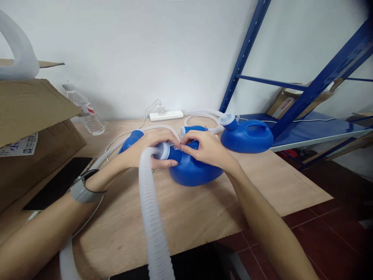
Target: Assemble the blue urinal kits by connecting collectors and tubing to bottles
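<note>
A blue plastic bottle lies on the wooden table with its neck pointing left. A white cap sits at its mouth, and a ribbed translucent hose runs from it toward the bottom edge. My left hand is wrapped round the neck and cap. The thumb and index finger of my right hand pinch a small clear strip beside the neck. Just behind lies a blue tubular piece with a white rim, and another blue piece shows behind my left wrist.
A second blue bottle with a hose stands at the right. A power strip is by the wall. Cardboard box, water bottle and black tablet are at the left. A blue metal shelf stands right.
</note>
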`<control>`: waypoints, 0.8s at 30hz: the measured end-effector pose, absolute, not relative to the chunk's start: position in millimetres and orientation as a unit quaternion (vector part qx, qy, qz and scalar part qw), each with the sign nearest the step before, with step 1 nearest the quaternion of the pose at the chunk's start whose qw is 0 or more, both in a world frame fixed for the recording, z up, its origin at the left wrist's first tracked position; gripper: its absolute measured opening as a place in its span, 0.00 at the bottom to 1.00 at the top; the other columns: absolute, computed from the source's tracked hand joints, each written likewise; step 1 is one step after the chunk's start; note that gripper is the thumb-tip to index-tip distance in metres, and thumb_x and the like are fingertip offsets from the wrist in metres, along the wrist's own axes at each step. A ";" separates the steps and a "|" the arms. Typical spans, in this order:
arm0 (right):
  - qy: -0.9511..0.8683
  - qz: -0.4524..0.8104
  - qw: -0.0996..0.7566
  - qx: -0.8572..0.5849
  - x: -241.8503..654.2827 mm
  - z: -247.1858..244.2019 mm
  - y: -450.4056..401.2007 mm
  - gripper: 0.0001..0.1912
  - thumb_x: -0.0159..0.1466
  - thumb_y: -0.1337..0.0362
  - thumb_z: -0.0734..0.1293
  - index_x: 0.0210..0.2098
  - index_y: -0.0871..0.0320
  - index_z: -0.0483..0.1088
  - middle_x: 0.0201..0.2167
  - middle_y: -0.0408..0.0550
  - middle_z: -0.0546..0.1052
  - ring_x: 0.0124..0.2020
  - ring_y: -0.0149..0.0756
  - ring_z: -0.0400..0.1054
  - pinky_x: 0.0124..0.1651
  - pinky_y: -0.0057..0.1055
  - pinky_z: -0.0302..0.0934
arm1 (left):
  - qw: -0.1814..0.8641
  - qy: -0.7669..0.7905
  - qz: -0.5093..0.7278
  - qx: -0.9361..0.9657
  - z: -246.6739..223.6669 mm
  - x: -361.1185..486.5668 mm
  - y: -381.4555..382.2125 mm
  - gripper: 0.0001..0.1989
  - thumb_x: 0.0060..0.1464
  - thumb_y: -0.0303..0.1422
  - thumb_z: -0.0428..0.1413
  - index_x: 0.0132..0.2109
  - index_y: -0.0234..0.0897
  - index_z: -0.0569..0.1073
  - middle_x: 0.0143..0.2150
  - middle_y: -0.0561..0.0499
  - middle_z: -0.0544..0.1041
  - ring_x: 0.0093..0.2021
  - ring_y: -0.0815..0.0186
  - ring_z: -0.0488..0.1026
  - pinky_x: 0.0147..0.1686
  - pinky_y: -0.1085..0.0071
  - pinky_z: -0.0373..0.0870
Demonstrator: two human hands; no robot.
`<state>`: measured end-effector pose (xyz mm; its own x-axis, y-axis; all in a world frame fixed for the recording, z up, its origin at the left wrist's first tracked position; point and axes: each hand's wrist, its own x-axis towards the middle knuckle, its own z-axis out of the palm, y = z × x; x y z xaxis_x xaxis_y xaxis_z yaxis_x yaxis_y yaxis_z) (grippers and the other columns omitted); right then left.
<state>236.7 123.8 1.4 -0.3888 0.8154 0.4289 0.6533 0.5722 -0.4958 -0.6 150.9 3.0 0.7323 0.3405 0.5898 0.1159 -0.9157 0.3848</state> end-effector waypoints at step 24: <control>-0.852 0.182 0.421 -0.254 254.1 -16.5 130.3 0.05 0.66 0.62 0.75 0.41 0.48 0.84 0.41 0.44 0.86 0.46 0.42 0.80 0.54 0.41 0.72 | 0.176 0.116 0.352 0.912 -0.4 -1.5 153.8 0.12 0.54 0.36 0.68 0.43 0.41 0.75 0.42 0.50 0.80 0.41 0.64 0.77 0.47 0.67 0.73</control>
